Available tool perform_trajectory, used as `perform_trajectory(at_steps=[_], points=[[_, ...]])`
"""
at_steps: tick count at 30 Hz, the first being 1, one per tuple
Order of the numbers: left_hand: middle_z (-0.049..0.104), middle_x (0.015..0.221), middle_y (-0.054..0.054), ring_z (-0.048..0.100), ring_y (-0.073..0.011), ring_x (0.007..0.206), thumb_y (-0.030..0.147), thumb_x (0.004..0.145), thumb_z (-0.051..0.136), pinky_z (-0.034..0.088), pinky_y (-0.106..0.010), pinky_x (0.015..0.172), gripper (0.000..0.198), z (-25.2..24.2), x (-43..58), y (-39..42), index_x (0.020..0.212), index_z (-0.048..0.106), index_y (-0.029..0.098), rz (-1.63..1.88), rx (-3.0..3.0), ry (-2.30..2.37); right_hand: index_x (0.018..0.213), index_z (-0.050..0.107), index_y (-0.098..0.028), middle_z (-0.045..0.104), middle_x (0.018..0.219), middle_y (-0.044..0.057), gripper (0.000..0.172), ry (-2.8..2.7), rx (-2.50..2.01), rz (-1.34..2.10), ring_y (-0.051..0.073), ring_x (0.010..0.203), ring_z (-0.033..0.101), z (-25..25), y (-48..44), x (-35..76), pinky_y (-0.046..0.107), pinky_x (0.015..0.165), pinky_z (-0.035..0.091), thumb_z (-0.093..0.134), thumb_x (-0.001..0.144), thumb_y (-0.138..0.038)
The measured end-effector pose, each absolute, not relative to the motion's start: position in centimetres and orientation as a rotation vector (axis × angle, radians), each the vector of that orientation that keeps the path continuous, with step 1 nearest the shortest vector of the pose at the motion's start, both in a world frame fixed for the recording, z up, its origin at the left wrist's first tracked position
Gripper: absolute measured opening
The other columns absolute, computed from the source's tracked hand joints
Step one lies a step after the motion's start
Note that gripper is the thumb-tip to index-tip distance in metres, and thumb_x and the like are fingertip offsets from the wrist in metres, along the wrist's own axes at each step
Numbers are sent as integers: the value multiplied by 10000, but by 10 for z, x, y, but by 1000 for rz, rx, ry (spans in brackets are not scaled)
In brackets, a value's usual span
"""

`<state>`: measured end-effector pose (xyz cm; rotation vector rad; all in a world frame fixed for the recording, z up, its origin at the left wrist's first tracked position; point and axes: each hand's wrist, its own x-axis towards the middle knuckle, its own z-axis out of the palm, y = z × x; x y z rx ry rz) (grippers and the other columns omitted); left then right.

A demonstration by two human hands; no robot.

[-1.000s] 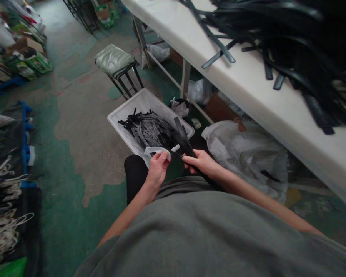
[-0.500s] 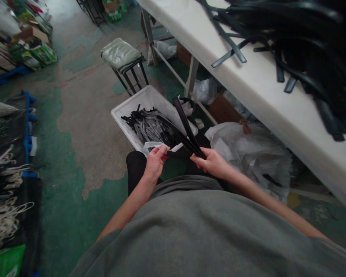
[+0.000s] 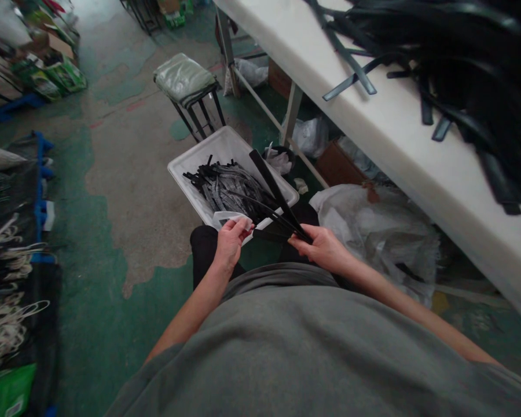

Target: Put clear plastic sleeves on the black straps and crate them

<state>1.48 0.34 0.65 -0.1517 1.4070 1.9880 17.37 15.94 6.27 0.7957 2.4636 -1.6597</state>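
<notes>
I'm in a workshop or small factory: the floor of worn green paint over grey concrete (image 3: 134, 208) runs to the upper left of the frame, where opened brown cardboard boxes (image 3: 61, 46) stand. A long white-topped table (image 3: 417, 150) at the upper right bears a heap of glossy flat black strips (image 3: 464, 75), and a white rectangular plastic tub (image 3: 230, 142) of similar pieces sits at the centre. Bundled off-white cords (image 3: 4, 336) lie at the lower left, beside blue pallet edging (image 3: 40, 191).
</notes>
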Motion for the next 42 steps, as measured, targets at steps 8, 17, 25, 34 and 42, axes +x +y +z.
perform_trajectory(at_steps=[8,17,25,34,42], points=[[682,719,-16,613,-114,649,319,597,833,481,-251,667,271,10,20,3,735,684,140,1968,-101,1500,780,589,-187,579,561,-21,226,2530,799,-1583,110,444,515,54,159,169,220,409,346,565,846,-401],[667,705,4,582,-89,603,328,587,842,477,-231,633,287,3,26,3,740,682,145,1934,-89,1469,785,591,-192,591,572,-19,229,2577,812,-1538,115,453,522,49,158,168,228,439,330,565,856,-408],[656,686,-5,626,-110,613,315,623,839,503,-223,597,307,0,49,11,775,630,149,1738,-324,1159,775,582,-185,610,621,-4,228,2654,800,-1404,113,497,542,45,146,146,222,486,360,533,891,-376],[537,568,62,514,-43,495,265,562,878,427,-153,475,362,-1,39,8,696,564,144,1812,-379,1172,1191,574,-182,651,690,-7,318,2233,676,-1639,119,519,615,80,173,178,214,495,488,501,901,-290],[591,614,36,533,-43,499,233,571,866,442,-153,480,331,3,38,23,768,625,123,1845,-251,1065,1140,589,-178,669,749,11,291,2334,608,-1684,135,549,638,68,164,148,223,482,476,465,907,-302]])
